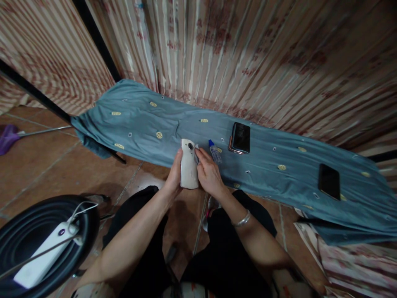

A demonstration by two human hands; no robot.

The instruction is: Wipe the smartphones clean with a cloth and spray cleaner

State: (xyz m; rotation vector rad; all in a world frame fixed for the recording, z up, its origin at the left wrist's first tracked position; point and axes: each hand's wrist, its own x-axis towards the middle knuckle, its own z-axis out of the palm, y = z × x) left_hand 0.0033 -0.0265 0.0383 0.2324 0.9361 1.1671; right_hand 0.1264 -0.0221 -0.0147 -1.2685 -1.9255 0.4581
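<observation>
A white smartphone [189, 169] is held upright with its back and camera toward me. My left hand [175, 171] grips its left edge, fingers mostly hidden behind it. My right hand [209, 170] is at the phone's right edge, fingers closed on a small pale cloth [196, 154] that touches the phone near the camera. Just right of that hand a small clear bottle with a blue cap [215, 152] lies on the blue-green cloth cover [186, 116]. Farther right lie stacked dark phones [241, 138], and another black phone [329, 181] is near the right end.
A pleated, patterned curtain [217, 54] hangs behind the covered surface. Black poles [99, 41] rise at the left. At lower left, a white power strip [43, 256] sits on a round black coiled object [18, 211]. A purple item [8, 138] lies on the tiled floor.
</observation>
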